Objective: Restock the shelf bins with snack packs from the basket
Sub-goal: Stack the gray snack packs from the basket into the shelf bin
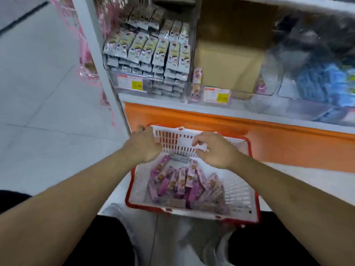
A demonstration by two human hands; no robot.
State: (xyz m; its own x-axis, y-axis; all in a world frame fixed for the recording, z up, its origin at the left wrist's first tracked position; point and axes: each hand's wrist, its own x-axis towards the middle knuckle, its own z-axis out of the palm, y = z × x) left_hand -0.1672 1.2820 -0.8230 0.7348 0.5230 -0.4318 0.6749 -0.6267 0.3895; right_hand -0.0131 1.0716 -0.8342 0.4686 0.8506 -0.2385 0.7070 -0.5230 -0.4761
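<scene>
Both hands are gripping the far wall of the basket: the left hand curling over its corner, the right hand pinching its edge. Purple packs are lying heaped inside it, print blurred. Above the basket, the bins are smeared by motion.

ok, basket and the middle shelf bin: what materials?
Basket: looks like moulded plastic, white slotted lattice walls with a glossy red rim.
Middle shelf bin: seemingly clear rigid plastic; the cardboard box shows through its wall. Blur leaves the finish open.
</scene>
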